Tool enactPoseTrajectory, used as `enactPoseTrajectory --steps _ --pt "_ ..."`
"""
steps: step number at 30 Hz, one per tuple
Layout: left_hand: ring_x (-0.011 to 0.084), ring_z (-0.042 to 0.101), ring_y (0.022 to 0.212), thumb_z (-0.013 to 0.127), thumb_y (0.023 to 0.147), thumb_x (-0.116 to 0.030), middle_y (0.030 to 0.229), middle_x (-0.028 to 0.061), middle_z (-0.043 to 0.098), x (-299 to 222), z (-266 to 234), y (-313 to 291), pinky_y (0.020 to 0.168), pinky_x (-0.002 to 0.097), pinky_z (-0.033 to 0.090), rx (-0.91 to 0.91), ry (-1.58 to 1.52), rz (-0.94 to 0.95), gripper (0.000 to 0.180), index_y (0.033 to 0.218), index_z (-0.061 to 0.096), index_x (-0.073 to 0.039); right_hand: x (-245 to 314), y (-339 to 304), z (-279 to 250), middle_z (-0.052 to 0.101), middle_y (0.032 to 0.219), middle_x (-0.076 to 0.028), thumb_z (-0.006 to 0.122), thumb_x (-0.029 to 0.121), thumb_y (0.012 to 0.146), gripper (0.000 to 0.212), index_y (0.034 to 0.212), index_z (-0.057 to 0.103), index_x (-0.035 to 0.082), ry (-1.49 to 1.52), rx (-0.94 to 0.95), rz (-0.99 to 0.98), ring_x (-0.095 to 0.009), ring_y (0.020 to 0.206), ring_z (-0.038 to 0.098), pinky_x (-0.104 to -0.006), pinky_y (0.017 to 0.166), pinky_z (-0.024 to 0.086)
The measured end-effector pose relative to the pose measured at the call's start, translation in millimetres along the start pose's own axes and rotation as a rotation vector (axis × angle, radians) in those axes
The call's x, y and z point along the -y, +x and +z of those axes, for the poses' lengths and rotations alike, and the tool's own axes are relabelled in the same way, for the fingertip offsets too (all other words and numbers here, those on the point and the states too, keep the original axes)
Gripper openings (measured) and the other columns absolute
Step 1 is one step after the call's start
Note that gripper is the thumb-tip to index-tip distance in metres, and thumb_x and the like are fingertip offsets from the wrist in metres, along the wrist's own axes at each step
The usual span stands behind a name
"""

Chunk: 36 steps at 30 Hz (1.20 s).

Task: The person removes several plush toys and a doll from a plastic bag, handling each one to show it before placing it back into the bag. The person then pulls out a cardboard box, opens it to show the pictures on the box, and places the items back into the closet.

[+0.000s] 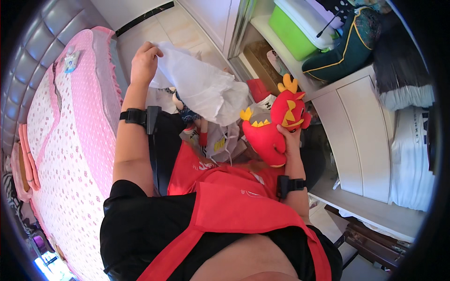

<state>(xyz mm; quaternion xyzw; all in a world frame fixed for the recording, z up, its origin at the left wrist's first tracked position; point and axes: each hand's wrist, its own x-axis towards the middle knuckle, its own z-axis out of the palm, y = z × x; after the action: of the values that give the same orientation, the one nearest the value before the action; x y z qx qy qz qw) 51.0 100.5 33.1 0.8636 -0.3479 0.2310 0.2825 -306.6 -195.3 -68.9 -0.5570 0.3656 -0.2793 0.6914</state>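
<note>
The left hand (144, 61) is pinching the thin white plastic bag (201, 89) up by its rim, keeping it hanging open, while the right hand (289, 136) is gripping the red plush dragon with yellow spikes (274, 122) beside it.

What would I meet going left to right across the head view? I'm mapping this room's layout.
Pink bed → left hand → white plastic bag → red plush dragon held by right hand → white cabinet doors → folded white bedding.
</note>
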Motion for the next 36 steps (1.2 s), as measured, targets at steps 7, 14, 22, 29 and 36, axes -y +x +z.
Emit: enactPoseTrajectory --steps 7,14,22,29,36 --pt "0.0264 0.055 0.093 0.053 0.074 -0.005 0.098 0.0082 0.056 46.3 36.1 -24.3 0.080 0.0354 0.045 0.612 0.466 -0.273 0.015 0.080 0.066 -0.011 -51.6 7.7 19.8 0.049 0.116 -0.023 0.078 0.027 0.056 0.093 0.127 0.024 -0.001 -0.948 0.064 -0.006 -0.036 0.104 0.051 -0.0387 0.088 0.041" --pt "0.0279 0.053 0.098 0.059 0.075 -0.019 0.108 0.0121 0.055 37.1 48.5 -34.7 0.085 0.0364 0.043 0.953 0.002 -0.157 0.036 0.110 0.056 -0.014 -85.2 5.7 53.3 0.055 0.106 -0.022 0.072 0.034 0.061 0.085 0.128 0.029 0.004 -1.747 0.515 0.234 -0.034 0.097 0.055 -0.0403 0.082 0.044" --pt "0.0276 0.056 0.096 0.059 0.077 -0.020 0.112 0.0136 0.055 21.1 43.5 -20.1 0.081 0.0358 0.045 0.988 -0.173 -0.165 0.042 0.118 0.051 -0.013 -14.0 50.9 137.8 0.062 0.080 -0.013 0.060 0.033 0.076 0.049 0.116 0.046 0.008 -0.950 0.374 -0.350 -0.030 0.079 0.060 -0.0401 0.071 0.046" --pt "0.0269 0.057 0.096 0.057 0.077 -0.020 0.108 0.0128 0.058 4.6 47.8 -20.7 0.082 0.0361 0.044 0.889 -0.215 -0.141 0.040 0.115 0.052 -0.009 -45.9 27.8 185.1 0.061 0.077 -0.013 0.065 0.024 0.074 0.030 0.095 0.056 0.004 -1.275 0.693 -0.469 -0.028 0.077 0.060 -0.0348 0.067 0.046" --pt "0.0332 0.054 0.099 0.065 0.069 -0.034 0.102 0.0202 0.059 -35.6 74.5 -37.1 0.084 0.0372 0.042 1.177 -0.120 -0.140 0.071 0.129 0.033 -0.011 23.5 -13.7 181.6 0.058 0.072 -0.009 0.068 0.012 0.071 0.014 0.073 0.056 0.005 -0.794 0.677 -0.560 -0.023 0.066 0.058 -0.0313 0.062 0.045"
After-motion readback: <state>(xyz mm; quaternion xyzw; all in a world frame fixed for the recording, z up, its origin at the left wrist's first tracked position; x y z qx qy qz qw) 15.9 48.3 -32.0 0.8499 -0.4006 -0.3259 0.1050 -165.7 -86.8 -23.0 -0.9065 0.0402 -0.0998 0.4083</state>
